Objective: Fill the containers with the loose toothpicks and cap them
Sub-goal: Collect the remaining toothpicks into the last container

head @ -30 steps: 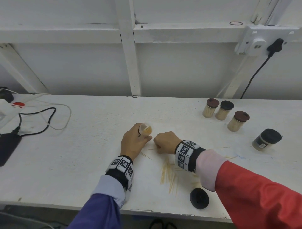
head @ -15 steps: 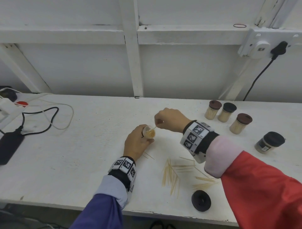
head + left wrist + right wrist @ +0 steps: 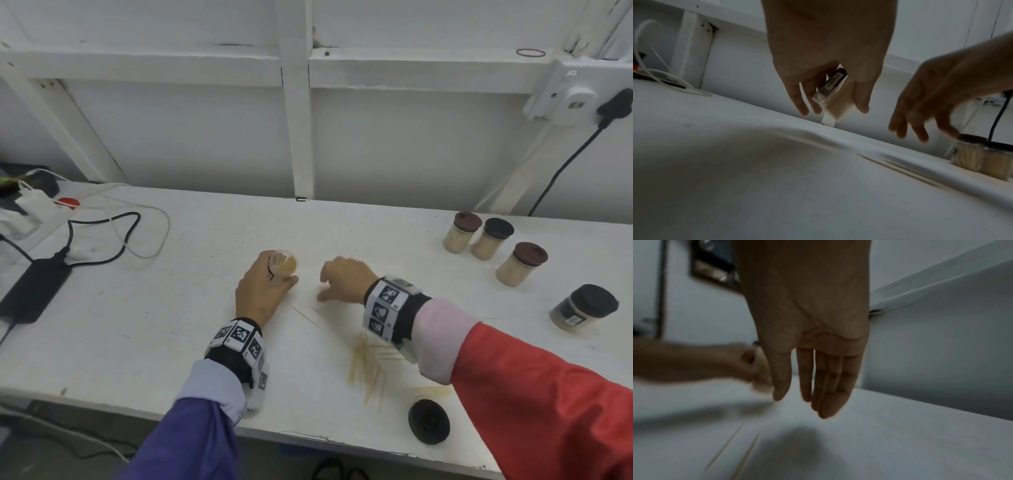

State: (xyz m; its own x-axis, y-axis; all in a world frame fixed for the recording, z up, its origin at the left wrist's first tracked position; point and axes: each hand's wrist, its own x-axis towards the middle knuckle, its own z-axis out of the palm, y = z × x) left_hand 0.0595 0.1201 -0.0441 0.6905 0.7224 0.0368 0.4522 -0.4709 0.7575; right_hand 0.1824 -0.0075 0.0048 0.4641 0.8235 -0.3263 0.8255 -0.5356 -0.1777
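Overhead, loose toothpicks [image 3: 364,368], wrist-level, labelled container [image 3: 833,92] gripped, hands apart.

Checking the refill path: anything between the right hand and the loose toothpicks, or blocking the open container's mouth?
Nothing visible. The right hand hovers open above bare table, two toothpicks lying just below it. The left hand grips the open container by its sides, mouth uncovered.

The left hand [image 3: 262,291] was bare, with a black wristband [image 3: 239,346] carrying white squares printed with black patterns, above a pale blue cuff [image 3: 214,385] and a purple sleeve [image 3: 185,442]. The right hand [image 3: 346,279] wore a matching wristband [image 3: 388,308], then a pink cuff [image 3: 442,337] and a red sleeve [image 3: 548,404]. A dark band, perhaps a ring, crossed one left finger.
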